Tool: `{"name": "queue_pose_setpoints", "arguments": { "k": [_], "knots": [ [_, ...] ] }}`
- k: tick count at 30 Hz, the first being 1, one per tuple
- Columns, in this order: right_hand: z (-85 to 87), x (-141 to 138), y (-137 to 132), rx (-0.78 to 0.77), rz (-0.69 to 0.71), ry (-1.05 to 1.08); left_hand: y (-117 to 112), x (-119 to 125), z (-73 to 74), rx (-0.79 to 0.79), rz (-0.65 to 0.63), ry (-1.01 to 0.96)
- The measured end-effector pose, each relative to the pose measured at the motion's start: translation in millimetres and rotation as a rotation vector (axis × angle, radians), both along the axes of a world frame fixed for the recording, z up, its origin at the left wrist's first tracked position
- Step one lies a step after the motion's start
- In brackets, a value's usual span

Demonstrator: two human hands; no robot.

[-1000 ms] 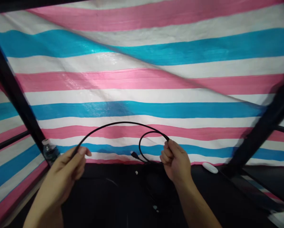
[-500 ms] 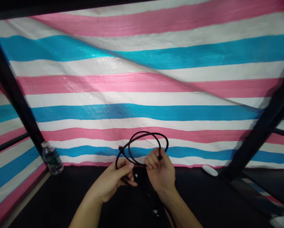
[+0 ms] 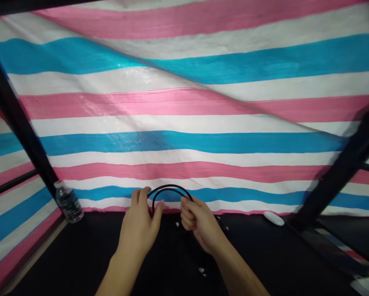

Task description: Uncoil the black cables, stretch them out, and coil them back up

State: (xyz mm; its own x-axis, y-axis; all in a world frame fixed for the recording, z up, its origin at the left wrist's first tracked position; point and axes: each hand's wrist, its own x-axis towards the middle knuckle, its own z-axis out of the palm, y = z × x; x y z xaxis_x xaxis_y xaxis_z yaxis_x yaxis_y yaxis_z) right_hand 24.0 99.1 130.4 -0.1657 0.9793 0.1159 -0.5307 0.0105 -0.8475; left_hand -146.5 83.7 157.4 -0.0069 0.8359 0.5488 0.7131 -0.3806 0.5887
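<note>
The right hand (image 3: 199, 225) closes around a coiled black cable (image 3: 168, 188), its loop arcing crosswise; the left hand (image 3: 138, 226) spreads open just beside it.

The black cable (image 3: 168, 190) had a smooth, matt rubbery jacket. The striped tarp (image 3: 184, 139) was woven plastic, creased, glossy in patches. The water bottle (image 3: 68, 204) was clear, shiny plastic. The white oblong object (image 3: 273, 218) looked like smooth plastic. The black frame bar (image 3: 17, 111) looked like matt painted metal. The black surface (image 3: 79, 255) was matt.
</note>
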Motion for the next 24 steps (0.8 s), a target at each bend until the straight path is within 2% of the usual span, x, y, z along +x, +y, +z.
{"name": "queue_pose_setpoints", "arguments": {
  "k": [2,4,8,10,12,16,19,22,24],
  "knots": [
    [2.5,2.1,-3.1,0.020,0.020,-0.033,3.7,-2.9,-0.9,-0.055,-0.017,-0.013],
    [3.5,2.2,-4.7,0.044,0.001,0.006,7.1,-3.2,-3.0,-0.162,-0.100,-0.144],
    [0.0,-4.3,-4.7,0.091,-0.049,0.167,10.4,6.9,-8.2,-0.507,-0.383,-0.686],
    [-3.3,-9.2,-4.3,0.130,-0.072,0.235,11.4,14.6,-10.7,-0.595,-0.496,-0.904],
    [-6.4,-14.1,-4.2,0.165,-0.088,0.273,12.9,20.8,-12.6,-0.609,-0.553,-1.027],
    [-10.4,-21.9,-2.9,0.183,-0.118,0.220,16.0,23.8,-13.4,-0.502,-0.513,-1.156],
    [-13.0,-21.2,1.5,0.136,-0.154,0.071,16.3,18.0,-10.1,-0.461,-0.488,-1.206],
    [-16.3,-11.6,7.4,0.058,-0.082,-0.100,15.2,8.1,-5.2,-0.433,-0.479,-1.100],
    [-18.3,-2.9,10.4,0.066,-0.003,-0.270,14.7,1.1,-2.2,-0.418,-0.448,-0.931]
  ]
}}
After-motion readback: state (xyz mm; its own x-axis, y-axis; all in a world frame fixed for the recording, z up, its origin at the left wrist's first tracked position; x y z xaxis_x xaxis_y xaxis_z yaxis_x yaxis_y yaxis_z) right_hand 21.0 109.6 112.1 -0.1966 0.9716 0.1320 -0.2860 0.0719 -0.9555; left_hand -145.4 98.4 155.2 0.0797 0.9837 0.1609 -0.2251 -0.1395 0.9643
